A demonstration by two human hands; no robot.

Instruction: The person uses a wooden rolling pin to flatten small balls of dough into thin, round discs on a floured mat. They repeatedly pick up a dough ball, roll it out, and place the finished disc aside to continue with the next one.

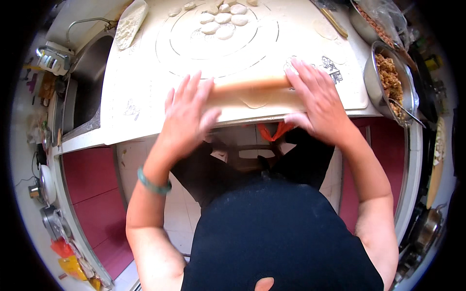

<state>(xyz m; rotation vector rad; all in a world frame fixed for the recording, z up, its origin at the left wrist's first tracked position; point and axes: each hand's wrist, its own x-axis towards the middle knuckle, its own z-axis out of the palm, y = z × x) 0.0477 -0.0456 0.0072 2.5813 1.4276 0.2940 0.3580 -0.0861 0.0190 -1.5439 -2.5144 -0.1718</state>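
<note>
A wooden rolling pin (250, 86), smeared by motion, lies crosswise on a white printed mat (141, 87) near the counter's front edge. My left hand (190, 109) is over its left end, fingers stretched out and apart. Over the right end lies my right hand (315, 99), its fingers also extended and the thumb spread away. Both palms rest on the pin rather than wrapping round it. Just in front of the pin, a thin piece of dough (255, 102) shows partly. Farther off on the mat sit several small floured dough pieces (223, 18).
At the left, a bag of flour (131, 24) lies beside a sink (92, 80). A metal bowl of brown filling (388, 80) with a spoon (407, 114) stands at the right edge. Behind it is another bowl (361, 22). A long wooden-looking stick (334, 22) lies at the far right.
</note>
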